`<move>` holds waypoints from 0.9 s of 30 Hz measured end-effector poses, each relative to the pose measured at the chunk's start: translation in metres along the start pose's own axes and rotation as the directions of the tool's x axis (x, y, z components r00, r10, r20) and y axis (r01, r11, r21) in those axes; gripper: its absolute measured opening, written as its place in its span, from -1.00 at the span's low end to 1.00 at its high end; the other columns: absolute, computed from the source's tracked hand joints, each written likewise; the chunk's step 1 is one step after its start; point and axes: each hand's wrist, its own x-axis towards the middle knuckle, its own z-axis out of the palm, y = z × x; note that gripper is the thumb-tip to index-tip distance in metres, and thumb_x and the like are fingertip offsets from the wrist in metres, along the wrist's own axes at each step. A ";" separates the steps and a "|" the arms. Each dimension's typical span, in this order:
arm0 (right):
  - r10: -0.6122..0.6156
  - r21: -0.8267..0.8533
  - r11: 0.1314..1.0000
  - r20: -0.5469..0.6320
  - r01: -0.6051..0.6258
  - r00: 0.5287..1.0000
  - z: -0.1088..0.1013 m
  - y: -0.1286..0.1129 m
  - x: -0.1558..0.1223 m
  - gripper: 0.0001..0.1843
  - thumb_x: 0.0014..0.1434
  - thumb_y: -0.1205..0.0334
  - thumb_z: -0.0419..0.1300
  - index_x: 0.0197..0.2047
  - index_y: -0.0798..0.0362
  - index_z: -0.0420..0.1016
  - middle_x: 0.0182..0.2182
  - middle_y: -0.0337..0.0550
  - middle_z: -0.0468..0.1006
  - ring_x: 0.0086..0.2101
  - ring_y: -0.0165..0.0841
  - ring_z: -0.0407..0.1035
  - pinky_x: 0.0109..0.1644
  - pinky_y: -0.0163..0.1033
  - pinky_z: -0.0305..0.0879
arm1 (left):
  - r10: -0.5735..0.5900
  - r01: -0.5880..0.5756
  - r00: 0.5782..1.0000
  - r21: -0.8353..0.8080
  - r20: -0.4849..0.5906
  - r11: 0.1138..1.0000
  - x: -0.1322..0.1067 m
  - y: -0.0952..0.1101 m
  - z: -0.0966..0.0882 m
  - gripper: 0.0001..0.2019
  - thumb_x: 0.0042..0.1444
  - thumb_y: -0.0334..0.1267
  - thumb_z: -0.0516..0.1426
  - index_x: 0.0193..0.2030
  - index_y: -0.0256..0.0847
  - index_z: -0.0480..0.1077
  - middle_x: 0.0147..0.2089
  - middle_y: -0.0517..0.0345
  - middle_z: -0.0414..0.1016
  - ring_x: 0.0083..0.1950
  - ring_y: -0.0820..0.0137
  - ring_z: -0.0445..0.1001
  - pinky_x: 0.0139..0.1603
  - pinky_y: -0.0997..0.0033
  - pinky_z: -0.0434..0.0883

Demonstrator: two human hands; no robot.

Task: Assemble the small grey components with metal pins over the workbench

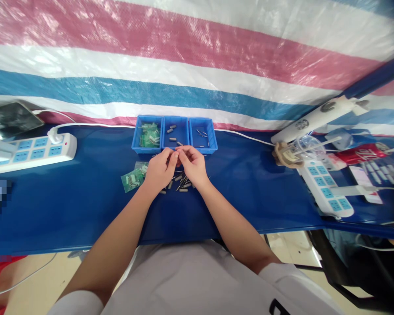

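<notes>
My left hand [161, 169] and my right hand [193, 164] meet at the fingertips, just in front of the blue bins. Both are closed in a pinch, and whatever sits between the fingers is hidden. Under and between them lies a loose pile of short metal cylinders [183, 190] and thin dark pins [181, 182]. Beside my left wrist are small green-tinted bags [132, 180] with metal cylinders inside. The left blue bin [134, 139] holds similar green bags, the middle bin [175, 123] several loose cylinders, and the right bin [212, 133] a few thin pins.
A white power strip [65, 146] lies at the left near a dark tablet [15, 119]. On the right are another power strip [325, 192], a white tube [310, 118], a clear plastic cup [310, 146] and a red can [363, 153]. A striped sheet [184, 52] hangs behind the blue table [249, 197].
</notes>
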 end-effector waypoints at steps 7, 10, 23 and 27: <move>0.011 -0.016 1.000 0.005 -0.011 1.000 0.000 0.002 0.001 -0.47 0.04 -0.31 0.37 -0.21 -0.01 0.53 -0.46 -0.27 0.57 -0.49 -0.41 0.43 -0.35 -0.20 0.49 | 0.004 -0.004 1.000 0.005 0.001 1.000 -0.001 0.000 0.000 -0.66 0.45 -0.02 -0.05 -0.20 -0.16 0.41 -0.34 0.15 0.56 -0.33 0.37 0.51 -0.25 0.39 0.32; 0.003 -0.030 1.000 0.015 -0.003 1.000 0.000 0.002 0.000 -0.48 0.07 -0.31 0.35 -0.20 -0.02 0.52 -0.45 -0.26 0.57 -0.49 -0.41 0.43 -0.34 -0.20 0.50 | 0.007 -0.007 1.000 0.001 0.002 1.000 -0.001 -0.001 0.000 -0.66 0.46 -0.02 -0.05 -0.20 -0.16 0.41 -0.34 0.15 0.56 -0.33 0.37 0.52 -0.24 0.39 0.33; 0.018 -0.018 1.000 0.005 -0.018 1.000 0.000 0.002 0.001 -0.46 0.03 -0.33 0.37 -0.22 -0.02 0.53 -0.46 -0.27 0.56 -0.49 -0.40 0.41 -0.34 -0.19 0.49 | 0.000 0.001 1.000 -0.013 0.014 1.000 -0.001 -0.001 0.000 -0.66 0.46 -0.02 -0.04 -0.22 -0.16 0.40 -0.35 0.16 0.56 -0.32 0.37 0.52 -0.23 0.39 0.33; 0.008 -0.012 1.000 0.010 -0.008 1.000 0.000 0.002 0.000 -0.47 0.04 -0.31 0.37 -0.22 0.00 0.54 -0.47 -0.27 0.56 -0.50 -0.42 0.41 -0.35 -0.21 0.48 | 0.003 -0.002 1.000 -0.009 0.012 1.000 -0.001 -0.001 0.001 -0.66 0.46 -0.02 -0.04 -0.21 -0.16 0.41 -0.35 0.16 0.56 -0.32 0.37 0.52 -0.23 0.40 0.33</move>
